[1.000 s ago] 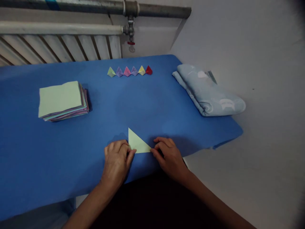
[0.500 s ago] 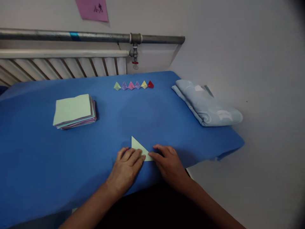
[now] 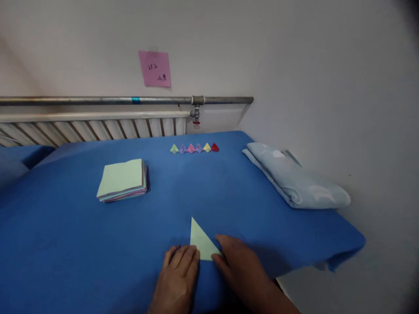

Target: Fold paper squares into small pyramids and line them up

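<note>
On blue cloth [image 3: 91, 244], our left hand [image 3: 178, 277], grip unclear, and right hand [image 3: 244, 266], thumb standing apart, touch a green triangle [image 3: 200, 242].

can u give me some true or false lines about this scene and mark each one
1. The left hand is on the folded pale green paper. True.
2. The stack of paper has a pale green sheet on top. True.
3. The right hand is on the stack of paper. False: it is at the right corner of the folded pale green paper.
4. In the row of small folded pieces, the red one is at the left end. False: it is at the right end.
5. A pink note is on the wall, above the pipe.  True.
6. The folded cloth lies left of the stack of paper. False: it lies to the right.
</note>
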`<state>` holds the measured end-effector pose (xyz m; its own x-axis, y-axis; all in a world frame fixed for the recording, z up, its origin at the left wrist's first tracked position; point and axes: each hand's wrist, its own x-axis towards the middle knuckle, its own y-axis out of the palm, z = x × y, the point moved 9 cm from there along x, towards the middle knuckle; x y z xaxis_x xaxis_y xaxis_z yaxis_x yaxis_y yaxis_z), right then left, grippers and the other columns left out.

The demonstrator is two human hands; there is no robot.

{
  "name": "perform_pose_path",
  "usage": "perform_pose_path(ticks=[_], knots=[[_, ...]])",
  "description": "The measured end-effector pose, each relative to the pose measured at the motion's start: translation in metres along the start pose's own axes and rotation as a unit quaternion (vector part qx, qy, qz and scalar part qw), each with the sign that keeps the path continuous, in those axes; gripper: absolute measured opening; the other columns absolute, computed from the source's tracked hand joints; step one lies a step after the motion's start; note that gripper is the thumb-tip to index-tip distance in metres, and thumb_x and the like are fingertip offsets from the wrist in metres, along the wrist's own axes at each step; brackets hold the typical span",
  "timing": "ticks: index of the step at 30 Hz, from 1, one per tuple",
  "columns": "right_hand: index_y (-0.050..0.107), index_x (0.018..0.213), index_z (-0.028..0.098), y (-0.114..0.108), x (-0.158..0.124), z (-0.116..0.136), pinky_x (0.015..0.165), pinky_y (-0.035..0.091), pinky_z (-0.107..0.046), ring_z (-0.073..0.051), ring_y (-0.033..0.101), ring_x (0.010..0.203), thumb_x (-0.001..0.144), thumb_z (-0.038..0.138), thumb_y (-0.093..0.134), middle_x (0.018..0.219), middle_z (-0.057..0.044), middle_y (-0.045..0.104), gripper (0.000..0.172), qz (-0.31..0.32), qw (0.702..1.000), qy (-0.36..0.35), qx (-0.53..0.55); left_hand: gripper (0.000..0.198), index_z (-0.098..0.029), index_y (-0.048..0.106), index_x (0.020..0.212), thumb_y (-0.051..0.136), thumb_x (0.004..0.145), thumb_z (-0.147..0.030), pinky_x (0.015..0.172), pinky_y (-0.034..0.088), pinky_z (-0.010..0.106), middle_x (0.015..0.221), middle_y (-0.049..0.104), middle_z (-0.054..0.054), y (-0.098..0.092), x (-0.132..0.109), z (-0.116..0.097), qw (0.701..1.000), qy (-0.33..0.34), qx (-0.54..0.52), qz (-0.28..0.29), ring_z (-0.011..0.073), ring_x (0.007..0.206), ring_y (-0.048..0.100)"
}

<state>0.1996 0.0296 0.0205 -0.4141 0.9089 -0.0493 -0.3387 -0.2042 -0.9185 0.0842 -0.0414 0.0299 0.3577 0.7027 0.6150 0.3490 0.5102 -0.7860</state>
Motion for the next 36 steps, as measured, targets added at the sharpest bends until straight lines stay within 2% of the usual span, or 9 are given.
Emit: perform_pose_path(ticks=[8, 11, 13, 16, 18, 22, 27, 31, 36], knots=[[0.049, 0.068, 0.018, 0.003, 0.010, 0.001, 0.067, 0.037, -0.026, -0.018, 0.057, 0.078, 0.067, 0.002, 0.053, 0.079, -0.003, 0.063, 0.016, 0.033, 0.997, 0.045, 0.054, 0.027, -0.022, 0.066, 0.106, 0.050, 0.087, -0.012, 0.077, 0.053, 0.032, 0.111, 0.069, 0.010, 0.016, -0.014, 0.026, 0.997, -0.043, -0.064, -0.027, 0.0204, 0.094, 0.066], [0.047, 0.070, 0.019, 0.011, 0.009, 0.002, 0.064, 0.035, -0.025, -0.014, 0.054, 0.069, 0.071, 0.002, 0.048, 0.071, 0.000, 0.059, 0.017, 0.044, 0.992, 0.043, 0.114, 0.038, -0.024, 0.059, 0.123, 0.058, 0.085, -0.020, 0.084, 0.055, 0.032, 0.123, 0.064, 0.010, 0.022, -0.015, 0.049, 0.972, -0.150, -0.181, -0.010, 0.0218, 0.106, 0.064], [0.046, 0.071, 0.020, 0.014, 0.010, 0.000, 0.060, 0.034, -0.024, -0.013, 0.051, 0.063, 0.071, 0.004, 0.047, 0.065, 0.002, 0.055, 0.016, 0.047, 0.983, 0.049, 0.169, 0.044, -0.024, 0.055, 0.127, 0.059, 0.083, -0.023, 0.086, 0.054, 0.035, 0.128, 0.060, 0.011, 0.029, -0.016, 0.071, 0.918, -0.287, -0.273, -0.004, 0.0232, 0.108, 0.063], [0.046, 0.073, 0.021, 0.007, 0.018, -0.005, 0.058, 0.034, -0.023, -0.012, 0.048, 0.059, 0.074, 0.009, 0.048, 0.062, 0.005, 0.050, 0.012, 0.011, 0.963, 0.057, 0.262, 0.053, -0.018, 0.055, 0.125, 0.068, 0.074, -0.030, 0.075, 0.056, 0.033, 0.118, 0.063, 0.013, 0.047, -0.013, 0.091, 0.788, -0.459, -0.410, 0.014, 0.0208, 0.089, 0.067], [0.048, 0.074, 0.021, -0.002, 0.028, -0.011, 0.058, 0.036, -0.023, -0.012, 0.048, 0.059, 0.076, 0.015, 0.050, 0.062, 0.005, 0.050, 0.006, -0.024, 0.944, 0.065, 0.321, 0.058, -0.014, 0.059, 0.117, 0.075, 0.065, -0.032, 0.062, 0.053, 0.028, 0.099, 0.068, 0.011, 0.058, 0.001, 0.095, 0.708, -0.509, -0.490, 0.030, 0.0178, 0.073, 0.065], [0.050, 0.074, 0.021, -0.023, 0.061, -0.019, 0.056, 0.037, -0.022, -0.012, 0.048, 0.060, 0.072, 0.019, 0.053, 0.063, 0.005, 0.050, 0.004, -0.072, 0.910, 0.075, 0.401, 0.037, -0.011, 0.069, 0.083, 0.078, 0.061, -0.038, 0.052, 0.044, 0.021, 0.067, 0.066, 0.005, 0.068, 0.049, 0.109, 0.641, -0.504, -0.578, 0.033, 0.0128, 0.061, 0.058], [0.049, 0.071, 0.021, -0.046, 0.116, -0.014, 0.052, 0.034, -0.021, -0.010, 0.043, 0.056, 0.067, 0.018, 0.055, 0.059, 0.006, 0.046, 0.007, -0.107, 0.894, 0.041, 0.434, 0.038, -0.011, 0.069, 0.076, 0.086, 0.055, -0.037, 0.051, 0.046, 0.020, 0.064, 0.066, 0.002, 0.081, 0.089, 0.141, 0.561, -0.510, -0.651, -0.050, 0.0105, 0.057, 0.058], [0.053, 0.072, 0.020, -0.062, 0.157, -0.001, 0.055, 0.036, -0.022, -0.011, 0.045, 0.058, 0.070, 0.030, 0.061, 0.062, 0.005, 0.050, 0.013, -0.118, 0.885, -0.017, 0.450, 0.032, -0.012, 0.066, 0.071, 0.088, 0.053, -0.028, 0.052, 0.049, 0.019, 0.060, 0.066, 0.000, 0.100, 0.100, 0.163, 0.450, -0.515, -0.722, -0.103, 0.0102, 0.055, 0.061], [0.055, 0.076, 0.020, -0.051, 0.184, -0.016, 0.051, 0.037, -0.023, -0.012, 0.047, 0.057, 0.074, 0.045, 0.058, 0.069, 0.001, 0.058, 0.025, -0.129, 0.816, 0.028, 0.563, 0.024, -0.014, 0.064, 0.073, 0.084, 0.062, -0.023, 0.064, 0.055, 0.023, 0.076, 0.073, 0.003, 0.119, 0.087, 0.178, 0.400, -0.526, -0.741, -0.116, 0.0129, 0.066, 0.067]])
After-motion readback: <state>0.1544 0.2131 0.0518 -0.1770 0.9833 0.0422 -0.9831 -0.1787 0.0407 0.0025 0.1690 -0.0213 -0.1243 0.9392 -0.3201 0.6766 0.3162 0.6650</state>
